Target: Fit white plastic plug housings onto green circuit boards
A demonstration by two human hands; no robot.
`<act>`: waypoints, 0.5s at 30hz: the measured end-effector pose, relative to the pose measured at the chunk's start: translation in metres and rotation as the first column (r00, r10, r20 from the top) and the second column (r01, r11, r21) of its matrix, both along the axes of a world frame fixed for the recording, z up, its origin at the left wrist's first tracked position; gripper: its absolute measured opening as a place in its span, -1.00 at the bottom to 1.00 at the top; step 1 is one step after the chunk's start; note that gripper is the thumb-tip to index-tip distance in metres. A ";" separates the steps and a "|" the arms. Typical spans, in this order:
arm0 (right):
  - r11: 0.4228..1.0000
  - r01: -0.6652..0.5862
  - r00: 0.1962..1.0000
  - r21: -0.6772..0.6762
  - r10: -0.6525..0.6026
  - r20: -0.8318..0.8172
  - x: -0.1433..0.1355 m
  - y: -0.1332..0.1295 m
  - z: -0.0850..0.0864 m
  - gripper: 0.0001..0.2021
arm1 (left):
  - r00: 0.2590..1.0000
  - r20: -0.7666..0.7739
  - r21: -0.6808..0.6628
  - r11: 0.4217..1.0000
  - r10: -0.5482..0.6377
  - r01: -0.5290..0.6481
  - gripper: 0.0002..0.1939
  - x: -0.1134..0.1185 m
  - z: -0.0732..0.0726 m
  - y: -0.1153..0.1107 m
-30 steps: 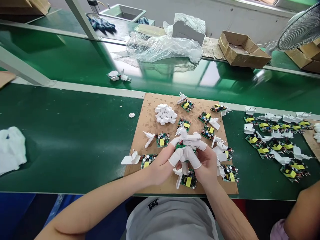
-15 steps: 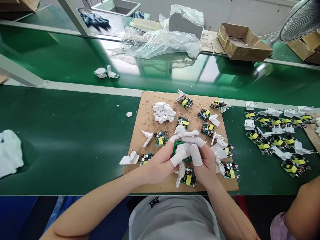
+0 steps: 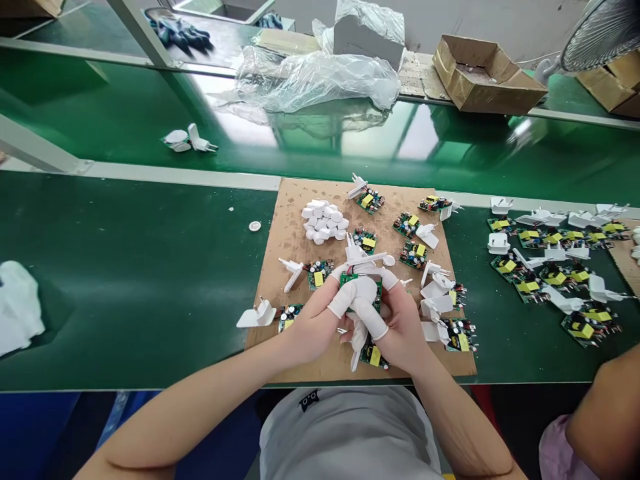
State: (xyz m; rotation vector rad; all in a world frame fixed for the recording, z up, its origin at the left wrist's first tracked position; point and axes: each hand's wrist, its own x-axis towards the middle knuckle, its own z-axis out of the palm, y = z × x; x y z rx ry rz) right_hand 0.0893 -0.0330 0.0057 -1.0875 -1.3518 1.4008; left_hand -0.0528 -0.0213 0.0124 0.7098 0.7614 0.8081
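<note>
Both my hands close around one green circuit board (image 3: 377, 303) above the cardboard sheet (image 3: 280, 227). My left hand (image 3: 320, 320) grips its left side, and my right hand (image 3: 397, 327) grips its right side. White finger cots cover several fingertips, and the thumbs overlap on the board's face. A white plug piece (image 3: 356, 253) sticks out past the board's far edge. Under my hands lies another board (image 3: 374, 355), partly hidden. Beyond them is a pile of small white pads (image 3: 324, 222). More boards with white plug pieces, such as this board (image 3: 319, 275), lie around my hands.
Several rows of boards (image 3: 555, 277) lie on the green table at right. A person's arm (image 3: 607, 407) is at the right edge. Across the green belt (image 3: 310, 150) stand plastic wrap (image 3: 320, 80), a carton (image 3: 487, 77) and a fan (image 3: 597, 37). A white cloth (image 3: 20, 307) lies at left.
The thumbs have come together and now overlap on the board. A unit on the green belt has shifted left relative to the table. The view has shifted slightly.
</note>
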 end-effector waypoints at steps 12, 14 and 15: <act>0.995 -0.092 0.995 0.026 0.091 0.052 0.016 0.003 -0.002 -0.61 | 0.998 -0.024 -0.017 0.999 0.050 -0.050 -0.33 -0.002 -0.005 0.000; 0.998 -0.052 0.998 0.021 0.051 0.048 0.015 0.003 -0.001 -0.62 | 0.999 -0.052 -0.003 1.000 0.011 -0.011 -0.34 -0.005 -0.001 0.001; 0.999 -0.034 0.999 0.010 0.034 0.032 0.014 0.003 -0.001 -0.62 | 0.997 -0.070 0.019 1.000 -0.022 0.023 -0.34 -0.008 0.001 0.002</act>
